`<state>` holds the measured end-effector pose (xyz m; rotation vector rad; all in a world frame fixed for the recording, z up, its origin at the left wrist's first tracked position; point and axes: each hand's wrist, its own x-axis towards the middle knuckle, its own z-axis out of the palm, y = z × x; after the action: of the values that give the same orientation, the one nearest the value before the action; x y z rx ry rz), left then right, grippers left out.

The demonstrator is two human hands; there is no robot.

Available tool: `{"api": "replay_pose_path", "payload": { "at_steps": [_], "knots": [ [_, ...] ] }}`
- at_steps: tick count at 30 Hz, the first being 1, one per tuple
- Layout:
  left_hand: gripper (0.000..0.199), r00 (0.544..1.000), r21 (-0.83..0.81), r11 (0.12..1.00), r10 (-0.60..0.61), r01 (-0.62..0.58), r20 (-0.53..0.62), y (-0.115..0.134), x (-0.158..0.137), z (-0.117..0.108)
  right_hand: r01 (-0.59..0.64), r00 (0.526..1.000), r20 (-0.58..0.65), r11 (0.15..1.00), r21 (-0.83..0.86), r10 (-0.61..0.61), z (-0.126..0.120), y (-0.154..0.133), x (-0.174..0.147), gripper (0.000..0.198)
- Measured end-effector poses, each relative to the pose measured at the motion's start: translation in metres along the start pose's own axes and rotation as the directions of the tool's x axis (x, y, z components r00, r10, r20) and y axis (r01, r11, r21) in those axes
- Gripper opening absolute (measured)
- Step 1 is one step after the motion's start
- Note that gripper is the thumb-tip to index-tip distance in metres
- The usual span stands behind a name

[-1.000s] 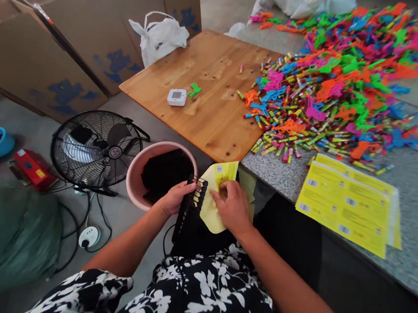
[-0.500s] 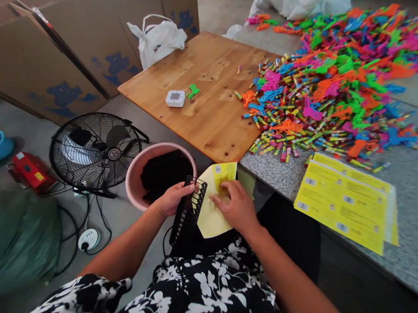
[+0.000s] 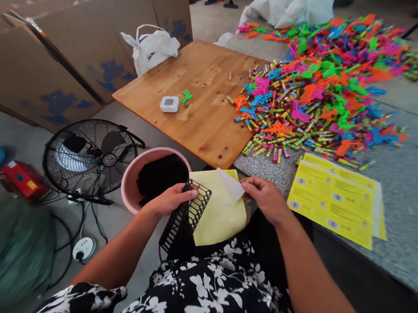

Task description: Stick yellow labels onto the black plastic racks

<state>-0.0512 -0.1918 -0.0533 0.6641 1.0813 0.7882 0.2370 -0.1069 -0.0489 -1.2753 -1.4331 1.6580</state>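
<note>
My left hand (image 3: pixel 172 198) pinches a black slotted plastic strip (image 3: pixel 172 229) between thumb and fingers above my lap. Part of the strip lies over a pale yellow sticker sheet (image 3: pixel 218 223), which rests across my lap. At the sheet's top right, a whitish flap (image 3: pixel 231 186) is lifted and folded over. My right hand (image 3: pixel 265 199) is closed at the edge of this flap, thumb against fingers. Whether the flap is a single label or the sheet's backing I cannot tell.
On my right, yellow printed label sheets (image 3: pixel 336 199) lie on the grey stone top, before a heap of colourful toy guns (image 3: pixel 321 89) and small tubes. A wooden board (image 3: pixel 203 87) holds a white timer (image 3: pixel 169 104). Leftward stand a pink basin (image 3: pixel 128 186) and a black fan (image 3: pixel 91 157).
My right hand has moved right, off the sheet's face to its upper edge, and a whitish flap now stands lifted there. My left hand still grips the strip. The view has shifted slightly.
</note>
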Motion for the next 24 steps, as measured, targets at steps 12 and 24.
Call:
{"api": "replay_pose_path", "payload": {
  "at_steps": [12, 24],
  "knots": [
    [0.025, 0.972, 0.627, 0.756, 0.233, -0.188, 0.010, 0.042, 0.021, 0.074, 0.333, 0.691, -0.711, 0.930, 0.159, -0.125, -0.109, -0.049, -0.057, 0.030],
    [0.030, 0.922, -0.449, 0.856, 0.076, -0.255, -0.380, 0.074, 0.028, 0.071, 0.295, 0.737, -0.625, 0.955, -0.044, -0.256, -0.021, -0.051, -0.080, 0.037]
  ]
}}
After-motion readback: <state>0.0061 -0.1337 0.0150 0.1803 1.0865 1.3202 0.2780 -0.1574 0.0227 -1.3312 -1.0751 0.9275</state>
